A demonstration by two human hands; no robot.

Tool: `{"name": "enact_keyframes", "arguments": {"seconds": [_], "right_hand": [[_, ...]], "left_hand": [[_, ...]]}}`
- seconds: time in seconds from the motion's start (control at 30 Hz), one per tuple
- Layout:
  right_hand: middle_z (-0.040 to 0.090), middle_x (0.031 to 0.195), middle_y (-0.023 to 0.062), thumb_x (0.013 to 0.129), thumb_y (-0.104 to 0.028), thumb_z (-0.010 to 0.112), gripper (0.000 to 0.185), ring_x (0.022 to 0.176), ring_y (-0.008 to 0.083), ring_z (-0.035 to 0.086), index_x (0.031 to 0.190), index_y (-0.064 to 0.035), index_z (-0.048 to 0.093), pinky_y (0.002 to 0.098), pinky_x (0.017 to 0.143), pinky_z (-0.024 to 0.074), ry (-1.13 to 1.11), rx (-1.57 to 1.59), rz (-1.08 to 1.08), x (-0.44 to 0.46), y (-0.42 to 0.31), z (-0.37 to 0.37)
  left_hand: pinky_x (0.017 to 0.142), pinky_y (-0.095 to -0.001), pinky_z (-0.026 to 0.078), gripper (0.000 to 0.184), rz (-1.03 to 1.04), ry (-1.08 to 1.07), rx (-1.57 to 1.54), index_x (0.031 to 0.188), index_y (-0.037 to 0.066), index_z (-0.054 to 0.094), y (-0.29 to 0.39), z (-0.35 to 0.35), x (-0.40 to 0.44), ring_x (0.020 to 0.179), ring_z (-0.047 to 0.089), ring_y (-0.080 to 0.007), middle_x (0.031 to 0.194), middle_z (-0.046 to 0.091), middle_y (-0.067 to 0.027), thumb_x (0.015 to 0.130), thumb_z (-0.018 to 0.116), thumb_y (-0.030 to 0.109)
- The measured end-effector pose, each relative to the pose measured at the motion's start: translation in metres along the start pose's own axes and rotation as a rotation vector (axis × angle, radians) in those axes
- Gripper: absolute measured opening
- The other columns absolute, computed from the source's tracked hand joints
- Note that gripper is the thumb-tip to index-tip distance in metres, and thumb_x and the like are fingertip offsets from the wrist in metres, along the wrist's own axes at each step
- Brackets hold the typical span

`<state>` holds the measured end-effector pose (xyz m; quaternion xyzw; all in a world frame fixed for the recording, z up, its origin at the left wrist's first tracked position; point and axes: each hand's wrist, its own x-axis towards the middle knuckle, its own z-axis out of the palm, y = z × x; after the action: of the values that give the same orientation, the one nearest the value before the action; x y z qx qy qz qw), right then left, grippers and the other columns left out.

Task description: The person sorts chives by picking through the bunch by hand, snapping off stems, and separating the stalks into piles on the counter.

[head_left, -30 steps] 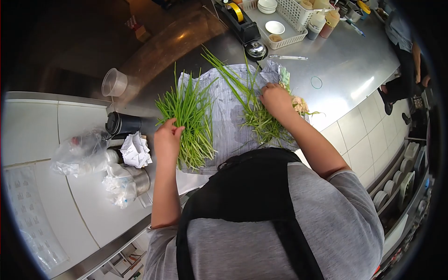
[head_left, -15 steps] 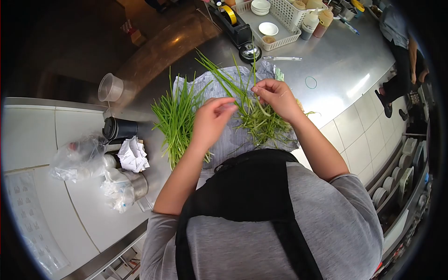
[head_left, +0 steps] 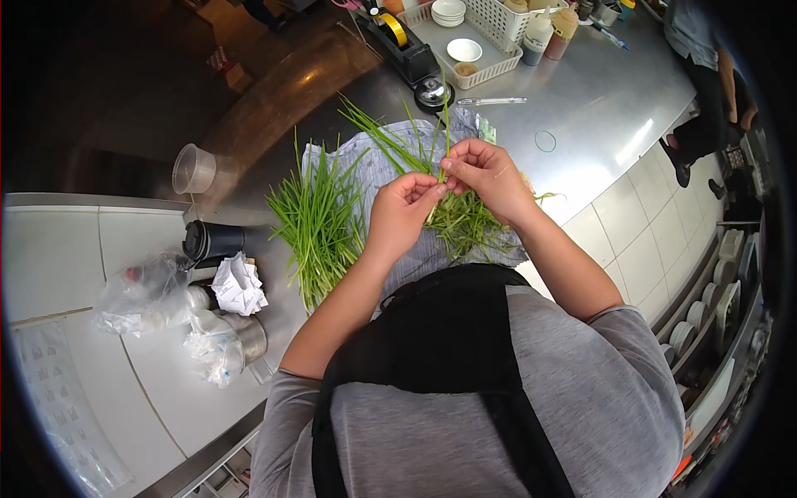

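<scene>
Between both hands a thin green chive stalk (head_left: 447, 124) stands roughly upright. My right hand (head_left: 486, 173) pinches it, and the fingers of my left hand (head_left: 405, 207) close on its lower end, almost touching the right fingertips. A large bunch of chives (head_left: 320, 216) lies left of my left hand. Beyond the hands, a smaller spread of chives (head_left: 386, 139) points away. Under my right hand sits a pile of limp, paler trimmings (head_left: 469, 228). All of it rests on a grey striped cloth (head_left: 344, 159), which the hands and greens partly cover.
On the metal counter (head_left: 581, 116) are a tape dispenser (head_left: 407, 50), a call bell (head_left: 433, 93), a pen (head_left: 491, 101) and a basket tray (head_left: 498, 66). At left stand a clear plastic cup (head_left: 194, 170) and a dark lidded cup (head_left: 213, 240). Another person (head_left: 706, 75) stands at right.
My left hand has moved right and closed on the stalk's lower end, beside the right hand. The right hand still pinches the stalk. The whole view has shifted slightly.
</scene>
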<state>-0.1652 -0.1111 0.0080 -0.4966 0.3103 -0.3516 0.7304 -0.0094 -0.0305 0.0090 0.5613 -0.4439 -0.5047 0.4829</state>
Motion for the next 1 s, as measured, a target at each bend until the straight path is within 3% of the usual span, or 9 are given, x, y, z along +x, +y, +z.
{"name": "enact_keyframes", "arguments": {"seconds": [0.17, 0.33, 0.67, 0.87, 0.97, 1.0], "right_hand": [[0.063, 0.078, 0.0024, 0.09, -0.009, 0.062, 0.008, 0.067, 0.0071, 0.059, 0.09, -0.0024, 0.058, 0.0206, 0.061, 0.0492, 0.012, 0.055, -0.013, -0.002, -0.002, 0.002], [0.064, 0.083, 0.0035, 0.091, -0.01, 0.061, 0.007, 0.075, 0.0097, 0.062, 0.09, -0.0034, 0.057, 0.0223, 0.065, 0.0509, 0.037, 0.096, -0.029, -0.008, 0.0, 0.006], [0.064, 0.086, 0.0049, 0.092, -0.01, 0.058, 0.007, 0.077, 0.0119, 0.063, 0.09, -0.004, 0.055, 0.0243, 0.068, 0.0519, 0.14, 0.174, -0.075, -0.016, 0.003, -0.007], [0.063, 0.083, 0.0039, 0.092, -0.01, 0.059, 0.007, 0.075, 0.0103, 0.062, 0.091, -0.0038, 0.056, 0.0234, 0.067, 0.0515, 0.188, 0.131, -0.074, -0.018, -0.006, -0.019], [0.063, 0.081, 0.0031, 0.092, -0.01, 0.059, 0.007, 0.073, 0.0091, 0.061, 0.09, -0.0043, 0.056, 0.0225, 0.066, 0.0509, 0.167, 0.129, -0.067, -0.019, -0.005, -0.021], [0.063, 0.081, 0.0031, 0.092, -0.01, 0.059, 0.007, 0.073, 0.0091, 0.061, 0.09, -0.0043, 0.056, 0.0225, 0.066, 0.0509, 0.169, 0.128, -0.07, -0.019, -0.004, -0.021]], "left_hand": [[0.067, -0.0214, 0.046, 0.011, -0.014, 0.029, -0.15, 0.097, 0.001, 0.061, 0.0, -0.001, -0.002, 0.075, 0.057, -0.0071, 0.085, 0.064, -0.0028, 0.09, 0.062, 0.009], [0.067, -0.0222, 0.048, 0.01, -0.157, 0.129, -0.517, 0.098, 0.007, 0.061, 0.0, 0.004, -0.003, 0.074, 0.058, -0.0081, 0.087, 0.062, -0.0007, 0.09, 0.062, 0.013], [0.067, -0.0235, 0.049, 0.015, -0.188, 0.337, -0.696, 0.1, 0.008, 0.061, -0.006, -0.013, 0.0, 0.078, 0.057, -0.0077, 0.095, 0.061, -0.0005, 0.092, 0.061, 0.019], [0.066, -0.0215, 0.045, 0.018, -0.153, 0.37, -0.473, 0.103, 0.004, 0.063, -0.039, -0.013, 0.002, 0.074, 0.055, -0.0071, 0.094, 0.062, -0.0025, 0.094, 0.057, 0.019], [0.066, -0.0235, 0.046, 0.02, -0.267, 0.141, 0.033, 0.099, 0.001, 0.069, -0.052, -0.004, -0.001, 0.077, 0.058, -0.0106, 0.103, 0.064, -0.0063, 0.093, 0.058, 0.017], [0.066, -0.0235, 0.046, 0.02, -0.265, 0.139, 0.033, 0.099, 0.001, 0.069, -0.053, -0.003, -0.001, 0.077, 0.058, -0.0106, 0.103, 0.064, -0.0063, 0.093, 0.058, 0.017]]}}
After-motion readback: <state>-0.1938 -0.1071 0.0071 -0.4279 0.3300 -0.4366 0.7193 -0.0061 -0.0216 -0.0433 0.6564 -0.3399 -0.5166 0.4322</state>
